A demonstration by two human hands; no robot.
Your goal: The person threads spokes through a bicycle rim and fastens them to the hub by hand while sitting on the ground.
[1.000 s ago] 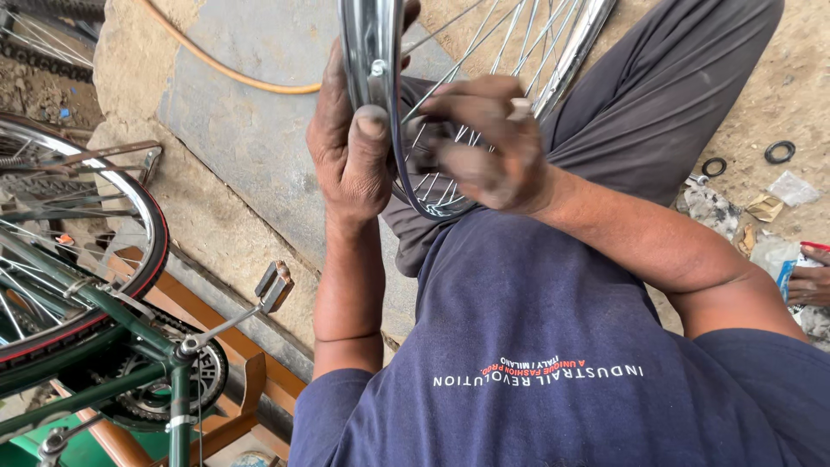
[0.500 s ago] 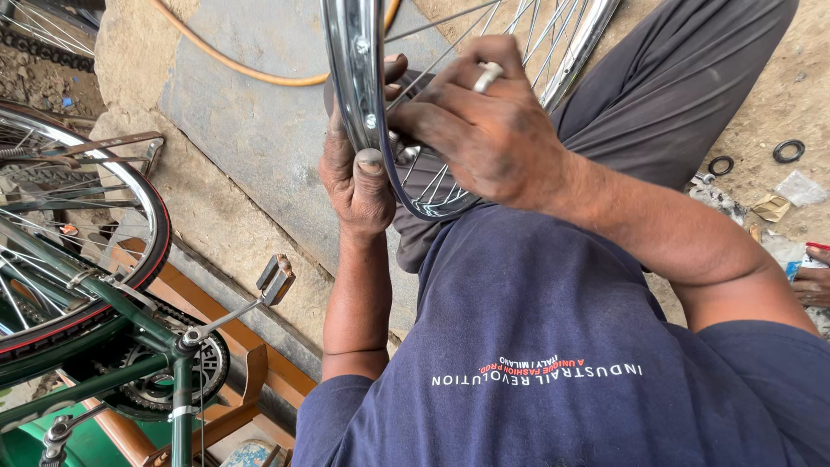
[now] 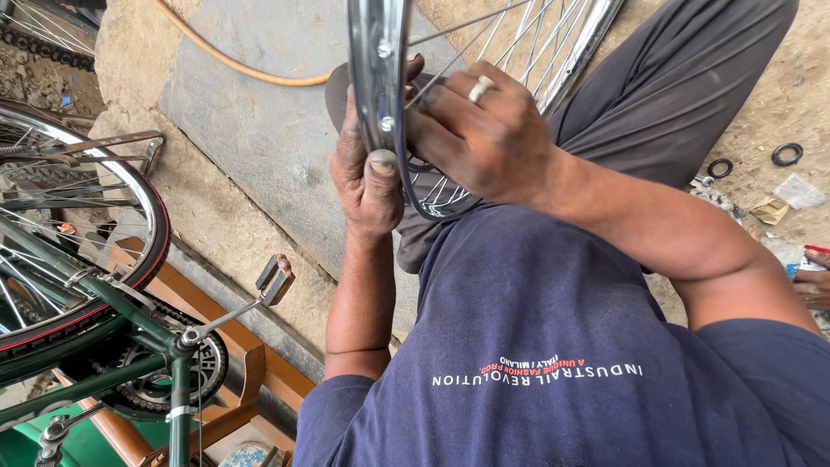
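A shiny metal bicycle wheel rim [image 3: 377,78] with thin spokes [image 3: 527,43] stands upright over my lap. My left hand [image 3: 367,177] grips the rim from the left, its thumb pressed on the rim's outer edge. My right hand [image 3: 480,138], with a ring on one finger, reaches in among the spokes right beside the rim; its fingertips are pinched at a spoke end near my left hand. Both hands are dirty with grease. What the fingertips pinch is hidden.
A green bicycle [image 3: 104,346] with a red-lined wheel, chainring and pedal [image 3: 275,278] stands at the left. An orange hose [image 3: 242,65] lies on the concrete slab. Black rubber rings [image 3: 787,154] and scraps lie on the ground at the right, near another person's hand [image 3: 813,285].
My right hand has turned from curled around the spokes to back-up, fingers reaching toward the rim. My left hand has slid slightly down the rim.
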